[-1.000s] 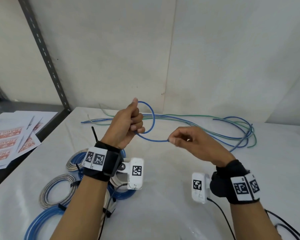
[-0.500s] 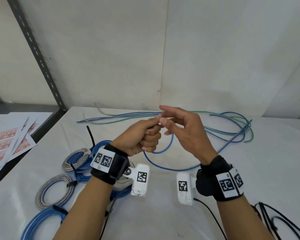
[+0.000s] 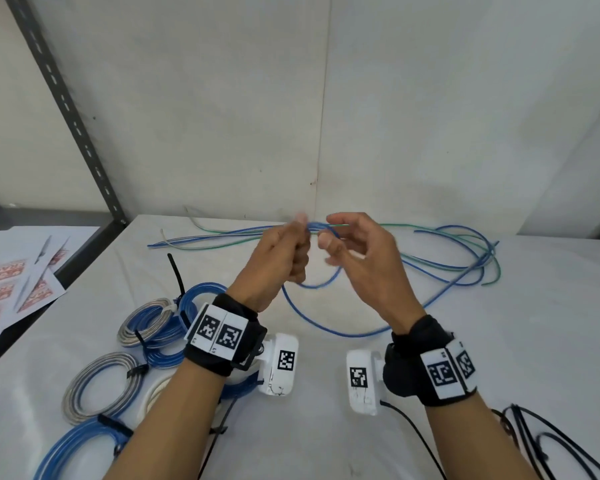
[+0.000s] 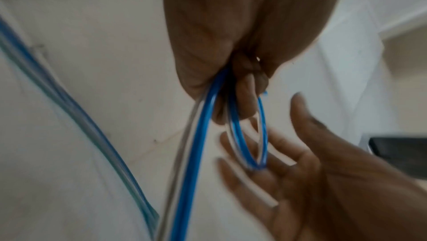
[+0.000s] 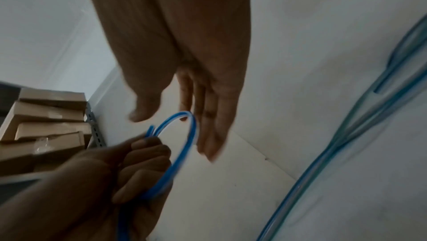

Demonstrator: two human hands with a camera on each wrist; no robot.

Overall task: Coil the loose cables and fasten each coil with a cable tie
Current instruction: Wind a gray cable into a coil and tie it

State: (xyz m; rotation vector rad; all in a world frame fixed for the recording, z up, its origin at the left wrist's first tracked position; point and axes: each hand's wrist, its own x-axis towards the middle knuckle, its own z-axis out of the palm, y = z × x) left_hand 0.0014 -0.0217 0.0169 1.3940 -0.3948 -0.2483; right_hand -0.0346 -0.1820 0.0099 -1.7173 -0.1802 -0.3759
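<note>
My left hand point(image 3: 278, 251) is raised over the white table point(image 3: 430, 375) and grips a thin blue cable point(image 4: 199, 144) in a small loop point(image 5: 193, 131). The left wrist view shows its fingers curled round the strands, the loop hanging below them. My right hand point(image 3: 361, 261) is just to the right, fingers straight point(image 5: 212, 117), their inner side touching the loop, thumb apart. The cable's slack sags to the table in front of the hands and runs off to the right. More loose blue and green cables point(image 3: 201, 238) lie along the back of the table.
Tied coils lie at the front left: a grey one point(image 3: 70, 393), a blue-and-grey one point(image 3: 153, 304) and a blue one point(image 3: 70, 441). Black cable ties point(image 3: 541, 441) lie at the front right. Printed papers point(image 3: 14, 289) and a metal shelf upright point(image 3: 70, 109) stand left.
My right hand carried the pinched cable over to the left hand, adding a loop to it, then let go and opened its fingers. Both hands shifted slightly away from me.
</note>
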